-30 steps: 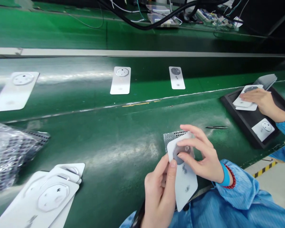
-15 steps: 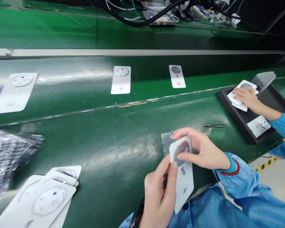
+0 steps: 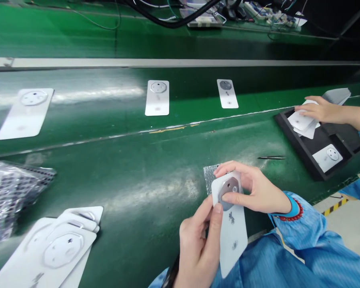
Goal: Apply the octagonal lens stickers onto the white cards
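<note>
Both my hands grip one white card (image 3: 233, 234) with a dark grey octagonal piece (image 3: 228, 192) near its top and small dark print below. My left hand (image 3: 199, 244) pinches the card's left edge between thumb and fingers. On the grey piece lies the thumb of my right hand (image 3: 252, 188), whose fingers wrap over the top edge and partly behind. Behind the card, a sheet of bubble wrap (image 3: 209, 176) shows at its upper left. At lower left is a pile of similar cards (image 3: 57, 252) with pale octagonal pieces.
Three cards lie apart on the far green strip, the middle one (image 3: 157, 100) among them. A co-worker's hand (image 3: 325, 110) is over cards in a black tray (image 3: 310, 168) at right. Tweezers (image 3: 271, 157) lie left of the tray. Bubble-wrap bags (image 3: 15, 196) sit at left.
The cards on the far strip have shifted slightly right in view. The co-worker's hand has moved up and back over the tray. My hands keep almost the same hold on the card.
</note>
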The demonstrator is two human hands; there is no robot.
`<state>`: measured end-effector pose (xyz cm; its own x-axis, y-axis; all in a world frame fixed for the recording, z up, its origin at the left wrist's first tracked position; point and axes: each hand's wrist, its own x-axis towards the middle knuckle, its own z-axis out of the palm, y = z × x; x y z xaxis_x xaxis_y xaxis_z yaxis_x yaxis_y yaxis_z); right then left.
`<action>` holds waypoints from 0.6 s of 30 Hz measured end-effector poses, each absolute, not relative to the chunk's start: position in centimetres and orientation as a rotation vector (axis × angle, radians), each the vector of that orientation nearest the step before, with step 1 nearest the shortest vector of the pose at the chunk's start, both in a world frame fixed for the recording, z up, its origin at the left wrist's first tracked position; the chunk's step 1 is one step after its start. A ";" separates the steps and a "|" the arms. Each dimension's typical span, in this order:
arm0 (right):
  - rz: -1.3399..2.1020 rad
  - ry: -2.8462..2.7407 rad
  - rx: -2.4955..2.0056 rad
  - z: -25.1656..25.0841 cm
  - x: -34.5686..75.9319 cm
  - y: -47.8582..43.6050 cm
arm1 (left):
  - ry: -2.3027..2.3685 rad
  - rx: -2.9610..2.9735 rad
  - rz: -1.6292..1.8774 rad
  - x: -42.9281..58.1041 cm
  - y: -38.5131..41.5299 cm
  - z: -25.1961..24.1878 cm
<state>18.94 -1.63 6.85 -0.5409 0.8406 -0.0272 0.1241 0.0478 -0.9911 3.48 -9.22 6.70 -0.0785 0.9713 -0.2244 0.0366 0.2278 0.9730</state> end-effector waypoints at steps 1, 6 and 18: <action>1.557 -1.711 -0.985 6.7 18.9 -1.6 | 1.384 0.999 1.069 3.5 -9.2 6.5; 1.621 -1.541 -1.131 4.3 19.8 -0.7 | 1.430 1.044 0.943 3.9 -7.7 5.9; 1.532 -0.872 -1.151 -0.7 26.5 3.4 | 1.994 1.603 0.645 12.1 19.8 3.7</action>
<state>26.49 3.37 -0.72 -0.0581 0.9680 -0.2443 -0.2842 -0.2506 -0.9254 12.12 19.84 3.69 -0.1834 0.9793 -0.0860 0.7434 0.1954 0.6397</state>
